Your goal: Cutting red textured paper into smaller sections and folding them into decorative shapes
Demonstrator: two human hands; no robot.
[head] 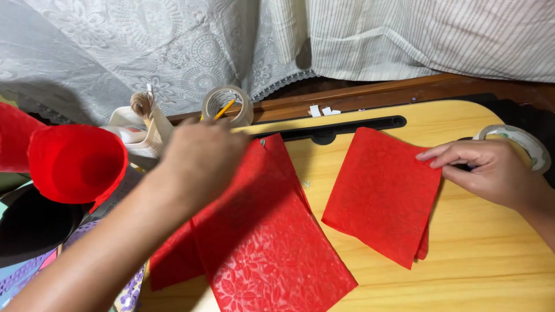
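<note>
A pale wooden tabletop (474, 260) fills the lower right, its near edge cut off by the frame and its left side buried under clutter. Behind it hang a white lace cloth (144, 46) and a striped fabric (433, 34), both cut off at the top.

On the tabletop lie red embossed paper sheets. The larger stack (260, 242) sits left of centre, its upper left part covered by the left forearm and its bottom corner running out of view. A smaller red stack (381, 196) lies to the right, a second sheet peeking out beneath its lower corner.

At the far left a red rolled paper cone (75, 162) is partly cut off; what lies beneath it is too dark to make out.

The left hand (199, 156) is blurred, reaching toward a roll of clear tape (228, 104) with a yellow pencil (225, 108) inside; whether the fingers are open or holding anything cannot be told. The right hand (491, 170) rests with fingers extended and flat, fingertips pressing the right edge of the smaller stack. Behind it a second tape roll (520, 141) is half hidden.
</note>
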